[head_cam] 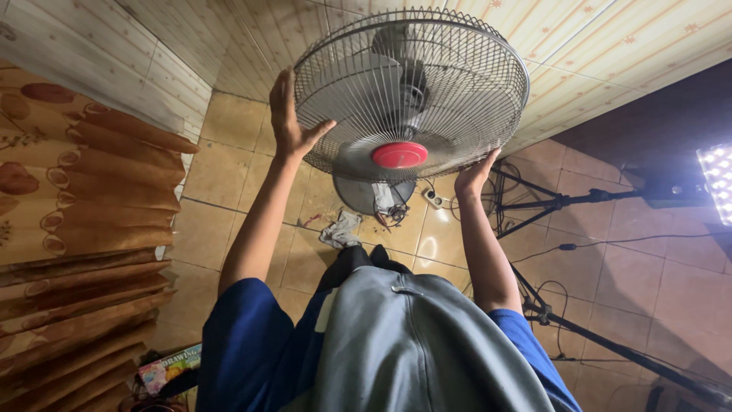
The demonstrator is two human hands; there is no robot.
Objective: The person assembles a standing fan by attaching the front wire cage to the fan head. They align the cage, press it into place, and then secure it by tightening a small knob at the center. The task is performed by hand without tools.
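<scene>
Person's got both hands on the fan (pixel 412 91): left hand (pixel 288 114) flat on the cage rim, fingers spread open, right hand (pixel 474 177) cupping the lower edge. The cage's still on, blades covered, fan standing on the tiled floor (pixel 229 191).

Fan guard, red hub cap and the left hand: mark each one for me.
fan guard (pixel 457 84), head view, on the wire grille's upper right.
red hub cap (pixel 399 155), head view, cap centre.
left hand (pixel 288 122), head view, back of the hand.
</scene>
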